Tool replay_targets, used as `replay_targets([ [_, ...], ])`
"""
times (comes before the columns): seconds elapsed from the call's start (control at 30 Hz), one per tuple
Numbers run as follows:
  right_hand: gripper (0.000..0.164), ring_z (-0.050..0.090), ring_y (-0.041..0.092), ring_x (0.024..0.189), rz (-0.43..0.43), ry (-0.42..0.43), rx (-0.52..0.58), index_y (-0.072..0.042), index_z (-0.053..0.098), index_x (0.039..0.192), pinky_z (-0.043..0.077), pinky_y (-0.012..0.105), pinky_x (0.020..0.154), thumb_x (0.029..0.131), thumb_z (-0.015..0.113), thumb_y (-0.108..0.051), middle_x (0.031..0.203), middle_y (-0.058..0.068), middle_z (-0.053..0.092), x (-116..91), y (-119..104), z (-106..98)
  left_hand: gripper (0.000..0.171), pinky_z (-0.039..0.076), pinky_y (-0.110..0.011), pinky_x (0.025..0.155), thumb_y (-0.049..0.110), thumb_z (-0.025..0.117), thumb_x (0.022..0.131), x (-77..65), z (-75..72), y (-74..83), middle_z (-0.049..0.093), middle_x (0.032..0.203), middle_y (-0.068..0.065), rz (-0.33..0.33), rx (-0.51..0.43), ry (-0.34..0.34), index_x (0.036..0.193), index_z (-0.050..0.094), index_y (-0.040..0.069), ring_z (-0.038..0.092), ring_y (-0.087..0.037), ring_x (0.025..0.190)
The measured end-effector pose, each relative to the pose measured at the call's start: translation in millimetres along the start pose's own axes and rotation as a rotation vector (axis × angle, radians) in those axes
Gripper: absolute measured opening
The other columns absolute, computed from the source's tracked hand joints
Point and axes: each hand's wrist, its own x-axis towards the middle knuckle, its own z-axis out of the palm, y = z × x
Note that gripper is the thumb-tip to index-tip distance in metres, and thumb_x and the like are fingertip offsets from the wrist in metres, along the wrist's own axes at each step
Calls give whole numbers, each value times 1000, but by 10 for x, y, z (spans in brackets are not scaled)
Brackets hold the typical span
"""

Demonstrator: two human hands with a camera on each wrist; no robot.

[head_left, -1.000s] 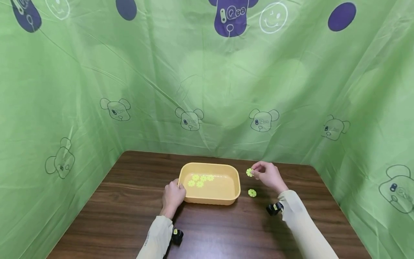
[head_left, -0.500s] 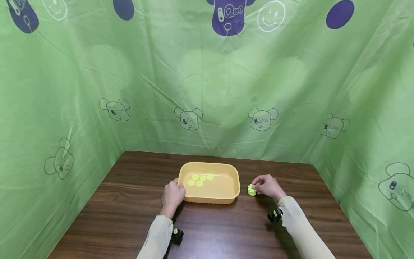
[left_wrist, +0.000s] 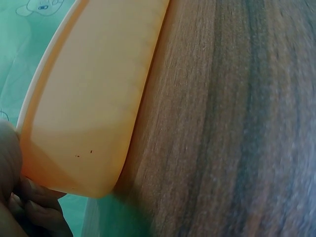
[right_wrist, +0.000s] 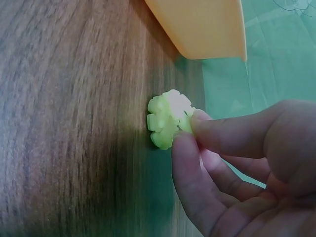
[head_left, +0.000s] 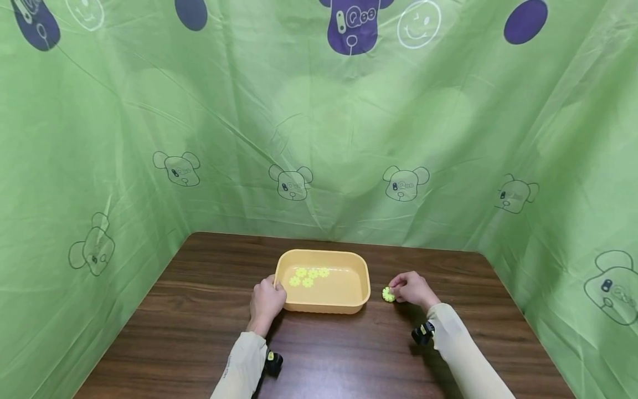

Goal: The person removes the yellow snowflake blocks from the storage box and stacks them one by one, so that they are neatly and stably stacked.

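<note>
A yellow rectangular plastic basin [head_left: 344,285] stands on the table. My left hand [head_left: 267,302] grips its left end, thumb over the rim and fingers curled beneath it in the left wrist view. To the right of the basin, my right hand [head_left: 412,289] pinches a yellow-green flower-shaped disc [right_wrist: 180,106] between thumb and fingertips. This disc lies against a second flower-shaped disc [right_wrist: 154,123] on the table, face to face. From the head view the two overlap almost fully. Several similar flower-shaped discs [head_left: 308,282] lie flat in the left half of the basin.
The dark wood-grain table [head_left: 329,354] carries the basin. A green curtain [head_left: 339,127] printed with bear heads hangs right behind its back edge and along both sides. Each wrist wears a small black camera [head_left: 422,333].
My right hand has come toward me, bringing its flower-shaped disc from behind onto the one lying nearer. Over the last half second it hardly moves. My left hand and the basin stay put.
</note>
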Motion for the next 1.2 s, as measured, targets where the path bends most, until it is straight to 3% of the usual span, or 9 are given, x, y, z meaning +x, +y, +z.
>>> replay_targets([
  [0.67, 8, 66, 15, 68, 26, 24, -110, 2, 72, 93, 57, 30, 64, 87, 68, -1, 85, 10, 70, 1, 15, 17, 33, 52, -52, 62, 16, 52, 94, 25, 26, -11, 74, 101, -23, -14, 2, -8, 116, 72, 3, 70, -39, 81],
  [1.2, 16, 64, 17, 71, -41, -22, -195, -6, 76, 106, 52, 30, 62, 91, 68, -7, 98, 9, 73, -32, 46, 0, 30, 51, -50, 60, 16, 52, 93, 4, 19, -3, 74, 96, -22, -18, 3, -11, 112, 72, 4, 69, -36, 78],
])
